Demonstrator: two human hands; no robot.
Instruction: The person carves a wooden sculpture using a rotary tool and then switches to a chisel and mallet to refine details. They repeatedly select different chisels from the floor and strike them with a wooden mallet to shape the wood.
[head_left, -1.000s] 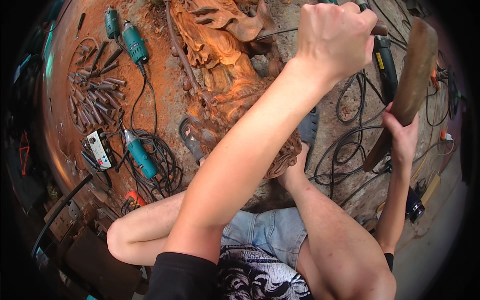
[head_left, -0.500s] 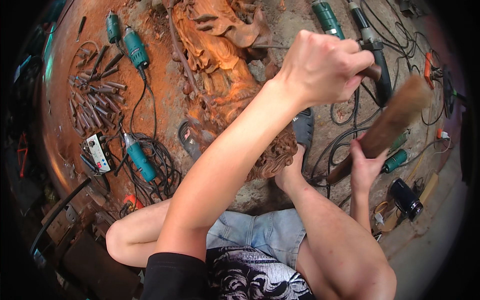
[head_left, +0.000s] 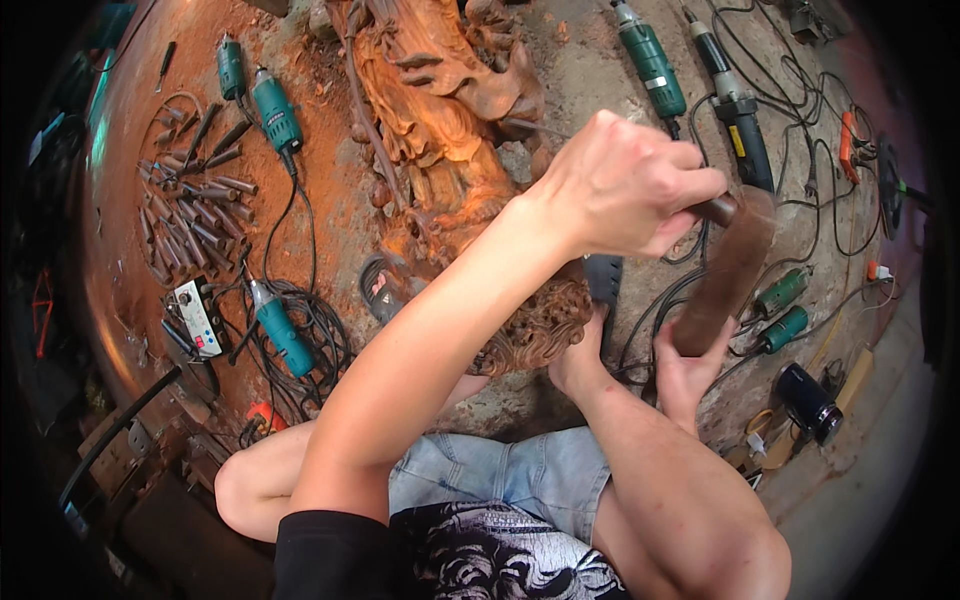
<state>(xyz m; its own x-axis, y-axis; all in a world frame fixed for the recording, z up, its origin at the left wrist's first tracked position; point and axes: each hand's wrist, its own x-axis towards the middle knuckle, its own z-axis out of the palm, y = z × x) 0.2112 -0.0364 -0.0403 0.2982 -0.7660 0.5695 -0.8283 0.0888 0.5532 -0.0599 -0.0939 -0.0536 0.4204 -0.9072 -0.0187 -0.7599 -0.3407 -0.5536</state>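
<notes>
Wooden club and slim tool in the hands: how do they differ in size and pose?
The wooden club is broad and thick; the slim tool is far narrower. The wooden club rises steeply in the picture from the right hand; the slim tool lies more crosswise through the left hand, its thin end toward the carving. Each is held in one hand.

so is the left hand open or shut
Shut: the left hand is curled into a fist, with a brown handle jutting out toward the mallet. Whether those two touch, I cannot tell.
</notes>
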